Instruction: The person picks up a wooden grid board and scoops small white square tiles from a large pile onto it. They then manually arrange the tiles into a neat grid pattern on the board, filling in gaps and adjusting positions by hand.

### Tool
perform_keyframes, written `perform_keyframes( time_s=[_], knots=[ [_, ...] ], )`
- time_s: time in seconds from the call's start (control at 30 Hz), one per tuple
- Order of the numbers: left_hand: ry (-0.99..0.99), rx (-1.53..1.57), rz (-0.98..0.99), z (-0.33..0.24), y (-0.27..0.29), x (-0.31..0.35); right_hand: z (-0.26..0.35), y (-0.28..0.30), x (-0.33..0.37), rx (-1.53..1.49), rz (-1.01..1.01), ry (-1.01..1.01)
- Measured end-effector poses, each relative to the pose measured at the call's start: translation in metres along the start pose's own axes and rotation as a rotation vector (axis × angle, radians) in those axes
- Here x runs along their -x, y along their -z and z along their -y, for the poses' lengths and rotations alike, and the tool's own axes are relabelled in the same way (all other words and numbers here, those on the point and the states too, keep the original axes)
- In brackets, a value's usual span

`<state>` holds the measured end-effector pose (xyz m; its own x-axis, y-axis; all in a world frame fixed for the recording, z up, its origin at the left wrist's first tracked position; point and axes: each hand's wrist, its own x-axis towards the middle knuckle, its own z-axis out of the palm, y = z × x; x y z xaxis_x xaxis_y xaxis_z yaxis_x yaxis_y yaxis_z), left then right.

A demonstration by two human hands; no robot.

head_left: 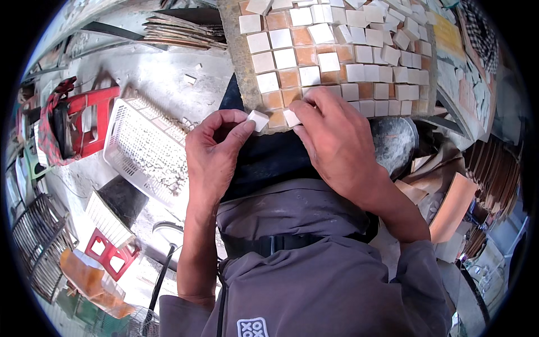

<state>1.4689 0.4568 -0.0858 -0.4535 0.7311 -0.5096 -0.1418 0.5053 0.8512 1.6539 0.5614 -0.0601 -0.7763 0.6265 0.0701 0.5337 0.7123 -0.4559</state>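
Observation:
A board with a grid of square pockets [238, 62] lies before me, with small white square tiles in many of its orange-brown pockets. My left hand [216, 143] pinches a white tile [258, 120] between thumb and forefinger at the board's near left corner. Just right of it, my right hand [337, 129] has its thumb and forefinger on another white tile [291, 117] at the near edge. One orange-brown pocket [276, 118] shows between the two tiles. Loose tiles [387, 33] lie tilted and heaped over the board's far right part.
On the floor at left stands a white perforated plastic basket [120, 149] with many small pale pieces in it. Beyond it is a red stool [98, 121]. Stacked brown sheets [491, 174] stand at right. Thin wooden strips [182, 31] lie at the far left.

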Motion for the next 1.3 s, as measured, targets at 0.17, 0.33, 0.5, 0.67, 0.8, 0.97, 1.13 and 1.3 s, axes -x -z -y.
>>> perform_keyframes(
  time_s=[0.17,0.33,0.5,0.67,0.8,0.97,1.13,1.3],
  knots=[
    [0.027,0.004,0.013,-0.007,0.001,0.002,-0.002,-0.001,-0.003,0.147,-0.021,0.065],
    [0.027,0.014,0.014,-0.007,0.000,0.003,-0.006,-0.002,-0.004,0.160,-0.009,0.096],
    [0.056,0.038,0.005,-0.012,0.001,0.006,-0.005,0.009,-0.004,0.006,0.020,0.050],
    [0.090,0.154,0.067,-0.012,0.004,0.006,0.004,0.008,-0.010,-0.343,-0.016,0.011],
    [0.005,0.243,0.100,-0.010,-0.004,0.009,0.007,-0.012,-0.018,-0.422,-0.076,0.130],
    [-0.216,0.058,0.040,0.003,-0.008,0.008,-0.010,-0.021,-0.016,-0.284,-0.085,0.243],
    [-0.528,-0.384,-0.085,0.004,-0.008,0.009,-0.011,-0.023,-0.009,-0.173,-0.120,0.284],
    [-0.426,-0.388,-0.104,0.006,-0.012,0.011,-0.009,-0.013,0.000,-0.131,-0.096,0.237]
  ],
)
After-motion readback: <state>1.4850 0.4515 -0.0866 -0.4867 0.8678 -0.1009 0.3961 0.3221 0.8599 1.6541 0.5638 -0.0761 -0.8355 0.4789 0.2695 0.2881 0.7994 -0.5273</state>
